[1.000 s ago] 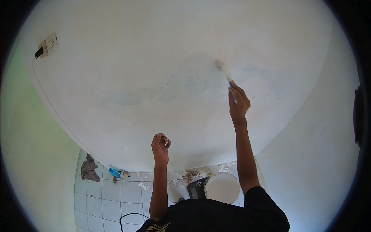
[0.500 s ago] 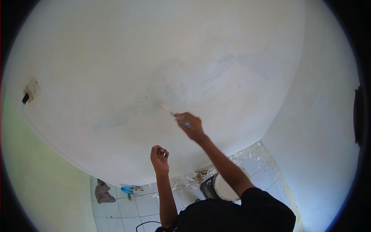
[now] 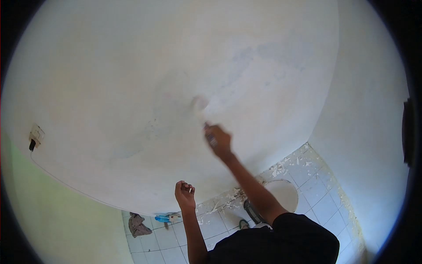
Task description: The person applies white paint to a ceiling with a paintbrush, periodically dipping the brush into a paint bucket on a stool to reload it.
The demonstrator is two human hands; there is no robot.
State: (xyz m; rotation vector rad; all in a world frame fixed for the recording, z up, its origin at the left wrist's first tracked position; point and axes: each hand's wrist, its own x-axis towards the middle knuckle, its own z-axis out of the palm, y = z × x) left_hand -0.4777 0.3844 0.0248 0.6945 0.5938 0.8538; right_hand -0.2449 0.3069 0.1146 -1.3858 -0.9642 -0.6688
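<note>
My right hand [image 3: 218, 141] is wrapped around the handle of a paintbrush [image 3: 209, 132], its head blurred by motion against the pale wall [image 3: 145, 83]. Bluish-grey patches and a few dark specks mark the wall around the brush. Lower and to the left, my left hand [image 3: 185, 195] is raised in front of the wall with its fingers curled in, and nothing shows in it.
A round white-topped bucket [image 3: 283, 193] stands behind my right arm, beside a dark container [image 3: 252, 211]. Paint flakes [image 3: 281, 167] litter the tiled floor. A grey-brown cloth [image 3: 139, 225] and a blue tool [image 3: 165, 218] lie at left. A plugged-in cord hangs from the wall socket [image 3: 37, 133].
The paintbrush has swung upward and its head now blurs against the wall. My view has shifted, showing more of the floor and the bucket. My left hand stays curled.
</note>
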